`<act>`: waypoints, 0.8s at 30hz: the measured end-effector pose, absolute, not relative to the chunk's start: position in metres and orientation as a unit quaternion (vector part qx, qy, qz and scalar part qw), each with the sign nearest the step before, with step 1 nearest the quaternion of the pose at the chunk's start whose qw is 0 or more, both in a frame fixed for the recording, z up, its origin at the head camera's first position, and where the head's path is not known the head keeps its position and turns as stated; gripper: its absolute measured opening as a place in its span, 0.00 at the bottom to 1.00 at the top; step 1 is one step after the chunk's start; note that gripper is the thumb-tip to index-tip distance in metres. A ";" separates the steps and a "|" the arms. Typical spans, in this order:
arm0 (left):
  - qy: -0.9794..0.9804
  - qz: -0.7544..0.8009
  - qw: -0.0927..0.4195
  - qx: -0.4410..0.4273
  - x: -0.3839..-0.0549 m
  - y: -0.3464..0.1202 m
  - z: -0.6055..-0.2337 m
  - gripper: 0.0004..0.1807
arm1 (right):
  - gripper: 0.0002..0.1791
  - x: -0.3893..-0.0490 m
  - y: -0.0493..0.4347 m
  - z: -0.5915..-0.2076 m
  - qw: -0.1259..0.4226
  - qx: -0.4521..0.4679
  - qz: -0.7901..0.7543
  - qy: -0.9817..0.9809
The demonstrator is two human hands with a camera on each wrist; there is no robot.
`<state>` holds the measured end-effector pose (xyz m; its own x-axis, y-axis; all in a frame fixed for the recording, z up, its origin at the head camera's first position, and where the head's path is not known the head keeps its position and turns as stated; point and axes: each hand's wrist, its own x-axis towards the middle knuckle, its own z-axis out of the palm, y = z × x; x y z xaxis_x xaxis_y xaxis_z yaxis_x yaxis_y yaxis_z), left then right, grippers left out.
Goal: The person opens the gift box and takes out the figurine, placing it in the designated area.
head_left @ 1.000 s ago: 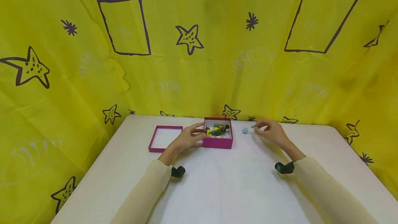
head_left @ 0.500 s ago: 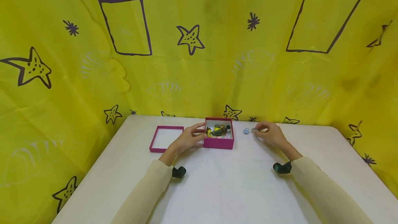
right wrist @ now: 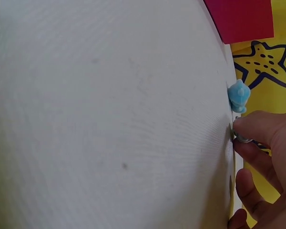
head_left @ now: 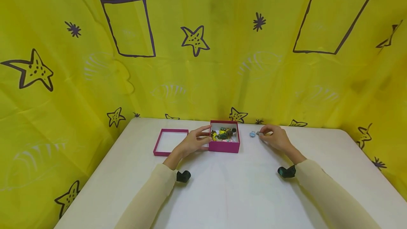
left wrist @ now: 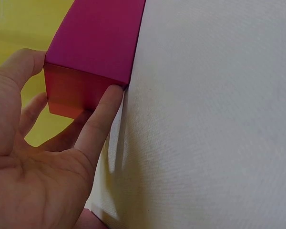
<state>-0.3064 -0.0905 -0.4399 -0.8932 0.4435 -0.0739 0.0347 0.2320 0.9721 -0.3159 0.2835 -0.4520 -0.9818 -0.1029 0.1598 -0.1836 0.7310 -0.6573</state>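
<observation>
Fingers of the right hand (head_left: 276,139) pinch a small grey piece (head_left: 258,133) narrowly between thumb and fingertip, near the far edge of the surface (head_left: 229,186) and right of its middle; the digits hide most of the piece, and whether it touches the surface I cannot tell. Just beside it, toward the left edge, sits a small light-blue figure (head_left: 252,134). Farther that way, by the middle of the far edge, stands a magenta box (head_left: 224,147), open at the top, with small yellow, green, brown and pink items (head_left: 223,136) lying inside. The left hand (head_left: 190,143) is spread wide, its fingertips against the box's wall that faces the left edge. Past that hand, toward the far left corner, a shallow magenta lid (head_left: 170,142) lies with its white inside up. Beyond the far edge hangs a yellow curtain (head_left: 203,77) printed with dark stars.
</observation>
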 end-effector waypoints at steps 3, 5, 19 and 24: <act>0.765 0.601 0.169 0.156 -0.306 -0.090 -0.440 0.34 | 0.07 -0.317 0.282 -0.451 0.063 0.076 0.355 -0.930; 0.764 0.603 0.170 0.153 -0.306 -0.090 -0.439 0.34 | 0.07 -0.317 0.281 -0.451 0.068 0.078 0.351 -0.931; 0.762 0.605 0.169 0.156 -0.305 -0.089 -0.440 0.35 | 0.05 -0.318 0.280 -0.450 0.081 0.094 0.340 -0.932; 0.763 0.604 0.170 0.158 -0.306 -0.089 -0.440 0.35 | 0.05 -0.320 0.280 -0.452 0.072 0.088 0.340 -0.934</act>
<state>-0.3057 -0.0893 -0.4398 -0.8924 0.4460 -0.0683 0.0359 0.2213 0.9746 -0.3199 0.2797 -0.4516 -0.9741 -0.1158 0.1943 -0.2136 0.7534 -0.6219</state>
